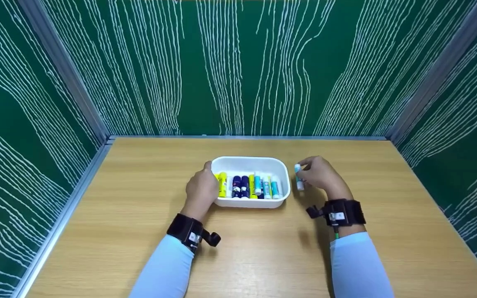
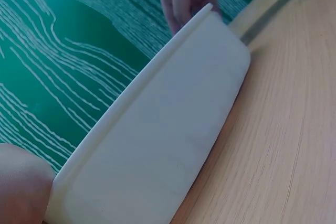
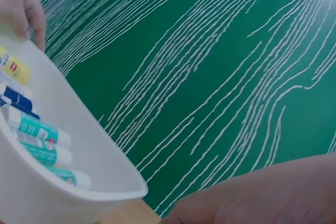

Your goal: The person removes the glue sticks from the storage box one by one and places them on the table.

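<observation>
A white plastic tub (image 1: 251,203) sits on the table with several glue sticks inside: yellow ones (image 1: 222,184), dark blue ones (image 1: 244,186) and teal-and-white ones (image 3: 42,153). They lie side by side along its near wall. My left hand (image 1: 202,188) grips the tub's left rim. Just beyond the right end of the tub, my right hand (image 1: 323,177) pinches a teal-and-white glue stick (image 1: 299,184), held nearly upright. Whether its lower end touches the table I cannot tell. In the right wrist view the held stick is out of sight.
The wooden table (image 1: 255,256) ends at a metal frame strip (image 1: 164,137) at the back. Green panels (image 1: 189,82) with white wavy lines stand behind it and on both sides. Each wrist wears a black strap (image 1: 346,212).
</observation>
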`<act>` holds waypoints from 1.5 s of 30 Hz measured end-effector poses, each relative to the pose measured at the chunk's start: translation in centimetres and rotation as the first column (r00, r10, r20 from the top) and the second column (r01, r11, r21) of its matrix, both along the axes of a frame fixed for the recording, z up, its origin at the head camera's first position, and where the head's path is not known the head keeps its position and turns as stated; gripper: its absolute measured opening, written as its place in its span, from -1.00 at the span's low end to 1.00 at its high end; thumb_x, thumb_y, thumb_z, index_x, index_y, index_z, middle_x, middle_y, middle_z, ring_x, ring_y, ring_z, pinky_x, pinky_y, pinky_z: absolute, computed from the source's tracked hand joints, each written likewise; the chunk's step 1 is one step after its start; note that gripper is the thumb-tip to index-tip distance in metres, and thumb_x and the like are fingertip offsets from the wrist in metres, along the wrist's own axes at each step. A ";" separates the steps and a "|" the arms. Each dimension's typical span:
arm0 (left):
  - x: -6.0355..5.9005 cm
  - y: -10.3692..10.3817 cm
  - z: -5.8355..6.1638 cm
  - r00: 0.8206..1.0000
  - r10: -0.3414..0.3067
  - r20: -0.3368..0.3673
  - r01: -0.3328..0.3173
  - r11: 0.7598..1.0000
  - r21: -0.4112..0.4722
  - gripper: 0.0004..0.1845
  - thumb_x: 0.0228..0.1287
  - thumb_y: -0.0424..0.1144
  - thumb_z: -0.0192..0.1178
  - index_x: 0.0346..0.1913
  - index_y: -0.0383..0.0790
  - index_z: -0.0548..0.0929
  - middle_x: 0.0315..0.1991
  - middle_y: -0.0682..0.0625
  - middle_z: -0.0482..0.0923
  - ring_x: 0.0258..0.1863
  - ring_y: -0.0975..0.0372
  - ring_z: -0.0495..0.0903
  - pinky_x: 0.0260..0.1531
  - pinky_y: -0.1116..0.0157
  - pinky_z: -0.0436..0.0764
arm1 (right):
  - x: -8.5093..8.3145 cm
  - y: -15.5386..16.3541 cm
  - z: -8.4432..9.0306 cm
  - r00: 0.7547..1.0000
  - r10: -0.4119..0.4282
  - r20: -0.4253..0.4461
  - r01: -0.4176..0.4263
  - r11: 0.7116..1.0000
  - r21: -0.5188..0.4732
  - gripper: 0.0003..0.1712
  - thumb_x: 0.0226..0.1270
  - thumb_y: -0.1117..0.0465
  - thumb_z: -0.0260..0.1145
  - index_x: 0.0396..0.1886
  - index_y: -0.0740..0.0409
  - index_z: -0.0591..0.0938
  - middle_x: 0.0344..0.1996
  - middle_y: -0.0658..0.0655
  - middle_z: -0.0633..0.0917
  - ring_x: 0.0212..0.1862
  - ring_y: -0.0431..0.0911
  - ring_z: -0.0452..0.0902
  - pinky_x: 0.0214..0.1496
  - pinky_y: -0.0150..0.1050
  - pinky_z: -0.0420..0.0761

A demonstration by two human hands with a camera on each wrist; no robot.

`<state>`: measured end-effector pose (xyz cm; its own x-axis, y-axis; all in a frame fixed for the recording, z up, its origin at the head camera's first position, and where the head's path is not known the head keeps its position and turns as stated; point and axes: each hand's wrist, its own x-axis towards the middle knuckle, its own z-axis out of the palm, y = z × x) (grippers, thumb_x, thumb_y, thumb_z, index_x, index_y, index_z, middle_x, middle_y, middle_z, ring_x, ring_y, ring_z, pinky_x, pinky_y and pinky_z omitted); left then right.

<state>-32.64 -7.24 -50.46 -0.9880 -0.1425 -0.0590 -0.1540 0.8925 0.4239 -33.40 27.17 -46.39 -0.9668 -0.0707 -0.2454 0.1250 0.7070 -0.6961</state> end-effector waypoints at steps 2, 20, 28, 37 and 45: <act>0.0 0.0 0.0 1.000 0.002 0.000 -0.002 1.000 0.004 -0.35 0.62 -0.24 0.00 0.68 -0.08 0.19 0.14 -0.22 0.74 -0.20 0.07 0.70 -0.27 0.12 0.68 | -0.1 -0.1 -0.3 1.000 0.006 0.024 -0.006 1.000 0.007 -0.40 0.51 0.15 0.29 0.47 0.25 0.51 -0.03 0.32 0.72 -0.19 0.07 0.73 0.02 0.05 0.75; 0.1 0.0 0.0 1.000 -0.002 0.003 0.002 1.000 -0.007 -0.33 0.59 -0.27 0.01 0.68 -0.10 0.18 0.11 -0.22 0.75 -0.25 0.08 0.68 -0.34 0.16 0.64 | -0.7 -1.5 -3.9 0.996 0.085 0.010 -0.085 0.996 0.031 -0.63 0.38 0.16 0.41 0.12 0.19 0.79 -0.09 0.20 0.84 -0.05 0.07 0.69 0.16 0.02 0.67; 0.1 0.0 -0.1 1.000 -0.004 -0.003 0.004 1.000 -0.001 -0.32 0.57 -0.31 0.02 0.68 -0.12 0.19 0.03 -0.22 0.77 -0.30 0.09 0.67 -0.45 0.22 0.54 | -0.6 -1.8 -4.0 0.997 0.078 0.007 -0.078 0.997 0.001 -0.67 0.41 0.23 0.34 0.10 0.16 0.81 -0.18 0.13 0.82 -0.07 0.04 0.64 0.15 -0.08 0.59; 0.1 -0.1 0.0 1.000 -0.012 -0.023 0.011 1.000 -0.012 -0.30 0.54 -0.30 0.08 0.67 -0.13 0.20 -0.05 -0.21 0.78 -0.37 0.10 0.66 -0.51 0.22 0.54 | -0.5 -1.9 -3.9 0.997 0.027 0.076 -0.023 0.998 -0.051 -0.71 0.46 0.29 0.29 0.07 0.15 0.80 -0.09 0.17 0.81 0.01 0.10 0.63 0.29 0.06 0.57; 0.2 0.0 0.0 1.000 -0.007 -0.021 0.007 1.000 -0.008 -0.31 0.56 -0.29 0.06 0.68 -0.12 0.19 0.07 -0.23 0.76 -0.28 0.10 0.66 -0.39 0.20 0.60 | -0.6 -1.7 -4.0 0.996 0.047 0.079 -0.044 0.998 -0.043 -0.71 0.46 0.31 0.22 0.02 0.11 0.80 -0.19 0.17 0.80 -0.11 0.10 0.66 0.12 -0.03 0.58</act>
